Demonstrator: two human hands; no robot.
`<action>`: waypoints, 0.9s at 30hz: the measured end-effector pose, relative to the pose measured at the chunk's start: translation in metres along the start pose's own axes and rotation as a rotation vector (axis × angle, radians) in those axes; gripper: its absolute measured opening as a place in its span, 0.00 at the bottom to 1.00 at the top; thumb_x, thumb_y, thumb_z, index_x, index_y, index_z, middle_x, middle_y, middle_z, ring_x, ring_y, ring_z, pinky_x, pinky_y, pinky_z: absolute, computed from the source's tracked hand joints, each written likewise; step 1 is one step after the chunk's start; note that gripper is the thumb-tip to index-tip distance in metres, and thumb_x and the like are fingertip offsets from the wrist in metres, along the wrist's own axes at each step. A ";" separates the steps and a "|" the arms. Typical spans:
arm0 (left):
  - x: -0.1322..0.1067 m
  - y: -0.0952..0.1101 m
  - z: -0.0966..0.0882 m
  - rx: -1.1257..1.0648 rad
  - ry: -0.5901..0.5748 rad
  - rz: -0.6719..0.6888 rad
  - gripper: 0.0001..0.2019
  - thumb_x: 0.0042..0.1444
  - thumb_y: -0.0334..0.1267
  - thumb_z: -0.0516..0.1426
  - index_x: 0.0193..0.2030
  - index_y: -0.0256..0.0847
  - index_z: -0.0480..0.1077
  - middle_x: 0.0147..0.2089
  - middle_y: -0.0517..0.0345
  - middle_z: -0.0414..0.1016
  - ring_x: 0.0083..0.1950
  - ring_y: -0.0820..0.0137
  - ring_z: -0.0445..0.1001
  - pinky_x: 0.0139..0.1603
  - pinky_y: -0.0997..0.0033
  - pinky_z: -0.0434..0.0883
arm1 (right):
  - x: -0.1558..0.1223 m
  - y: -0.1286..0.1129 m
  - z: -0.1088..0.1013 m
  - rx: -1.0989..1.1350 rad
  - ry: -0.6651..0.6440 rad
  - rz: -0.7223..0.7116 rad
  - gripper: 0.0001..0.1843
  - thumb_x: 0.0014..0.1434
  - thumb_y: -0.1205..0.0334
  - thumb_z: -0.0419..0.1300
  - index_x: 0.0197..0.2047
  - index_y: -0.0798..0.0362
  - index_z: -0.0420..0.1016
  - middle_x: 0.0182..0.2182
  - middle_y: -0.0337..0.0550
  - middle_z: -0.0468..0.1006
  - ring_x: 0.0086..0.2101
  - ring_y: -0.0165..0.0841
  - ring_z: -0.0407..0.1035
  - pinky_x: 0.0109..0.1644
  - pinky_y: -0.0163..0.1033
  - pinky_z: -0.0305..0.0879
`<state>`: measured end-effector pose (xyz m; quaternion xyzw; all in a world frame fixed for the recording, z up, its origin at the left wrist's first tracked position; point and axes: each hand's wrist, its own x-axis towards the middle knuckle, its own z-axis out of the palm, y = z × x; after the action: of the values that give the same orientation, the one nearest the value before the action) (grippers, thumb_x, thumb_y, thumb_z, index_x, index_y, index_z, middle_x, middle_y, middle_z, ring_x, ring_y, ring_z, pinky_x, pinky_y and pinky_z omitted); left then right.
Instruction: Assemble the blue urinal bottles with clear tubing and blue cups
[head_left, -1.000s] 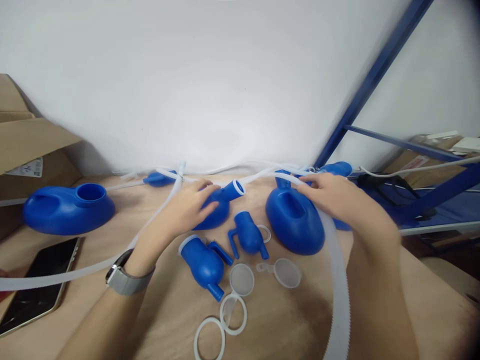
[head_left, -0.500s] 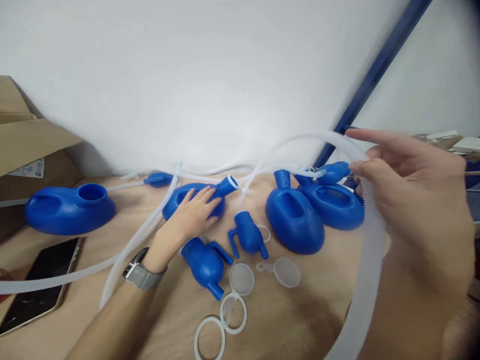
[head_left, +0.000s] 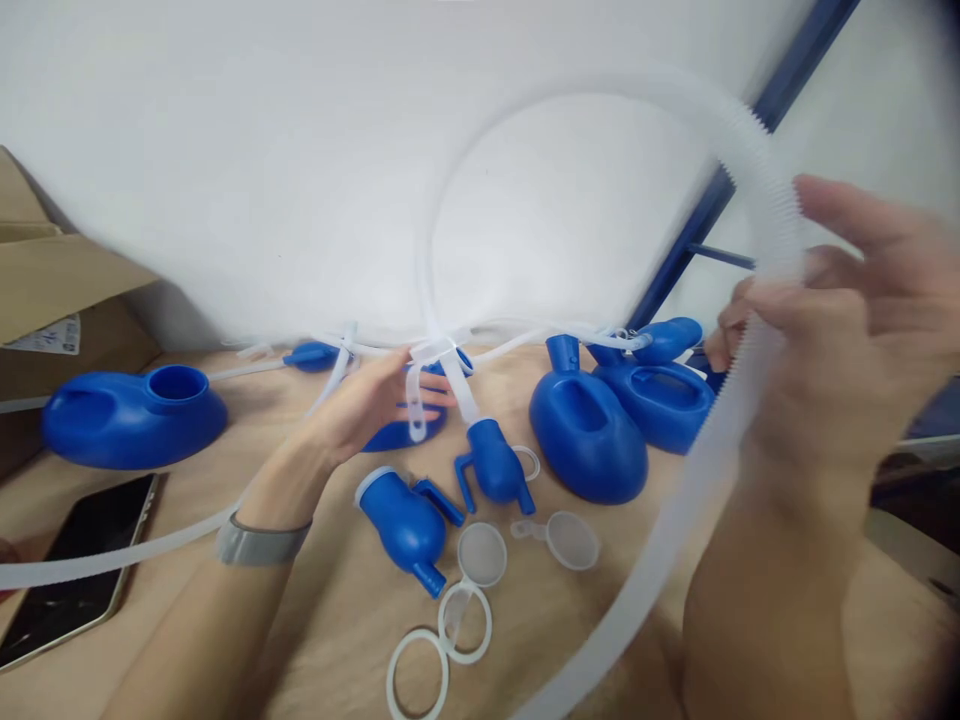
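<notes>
My right hand (head_left: 847,290) grips a translucent white corrugated hose (head_left: 652,590), which arcs high across the wall and down toward the middle of the table. Near the hose's far end hangs a white slotted clip (head_left: 417,405). My left hand (head_left: 375,405) is beside this clip, its fingers stretched apart; whether the thumb touches the clip I cannot tell. Behind those fingers a blue bottle (head_left: 401,432) is partly hidden. Below the hose end stands a small blue spouted piece with a handle (head_left: 496,465). A similar blue piece (head_left: 409,525), with a white rim, lies nearer me.
Blue bottles (head_left: 589,430) stand at the right, another (head_left: 135,415) at the left. White rings (head_left: 418,675) and translucent round caps (head_left: 574,540) lie in front. A phone (head_left: 82,560) and cardboard box (head_left: 67,290) are at the left, a blue frame (head_left: 675,260) behind.
My right hand has risen, lifting the hose into a higher arc. My left hand has come off the blue bottle and turned toward the clip. A hose near my left forearm has shifted.
</notes>
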<state>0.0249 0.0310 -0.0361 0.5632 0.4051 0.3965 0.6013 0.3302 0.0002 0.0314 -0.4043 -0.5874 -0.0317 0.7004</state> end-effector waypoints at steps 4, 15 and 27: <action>-0.004 0.008 0.002 -0.186 -0.052 -0.044 0.32 0.66 0.64 0.50 0.60 0.38 0.69 0.54 0.36 0.80 0.52 0.49 0.81 0.49 0.48 0.80 | 0.000 0.014 0.019 0.032 -0.057 0.061 0.29 0.49 0.68 0.59 0.55 0.53 0.79 0.21 0.30 0.64 0.18 0.29 0.60 0.22 0.38 0.59; 0.003 -0.011 0.008 0.207 0.237 -0.004 0.32 0.56 0.53 0.66 0.64 0.40 0.68 0.54 0.47 0.82 0.54 0.57 0.80 0.49 0.60 0.78 | -0.023 0.045 0.042 -0.586 -0.551 -0.194 0.43 0.61 0.58 0.63 0.76 0.47 0.53 0.72 0.60 0.55 0.70 0.64 0.48 0.65 0.73 0.58; 0.008 -0.024 0.030 0.358 -0.019 0.218 0.32 0.60 0.51 0.63 0.67 0.39 0.67 0.53 0.48 0.82 0.51 0.59 0.80 0.53 0.59 0.76 | -0.062 0.041 0.087 -0.341 -0.973 -0.618 0.18 0.71 0.57 0.55 0.60 0.51 0.72 0.50 0.48 0.81 0.52 0.45 0.75 0.74 0.76 0.34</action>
<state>0.0566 0.0262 -0.0592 0.7054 0.3999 0.3756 0.4488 0.2628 0.0535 -0.0441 -0.2893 -0.9175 -0.1391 0.2349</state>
